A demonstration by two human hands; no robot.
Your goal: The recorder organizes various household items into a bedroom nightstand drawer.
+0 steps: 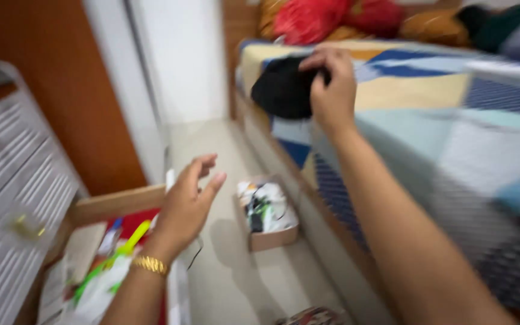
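Bed (428,84): patterned sheet, at right.
Right hand (332,90): stretched over bed, black cloth (284,90) pinched.
Left hand (188,204): fingers spread, held left of bed, above drawer (115,204).

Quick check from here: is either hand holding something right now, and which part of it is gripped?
The right hand pinches a black cloth at its right edge, over the bed. The left hand is open and empty above the open drawer.

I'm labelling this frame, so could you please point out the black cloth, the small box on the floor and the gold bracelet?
black cloth (281,90), head view, middle of the bunched fabric.
small box (272,239), head view, its near wall.
gold bracelet (150,264), head view, top of the band on the left wrist.
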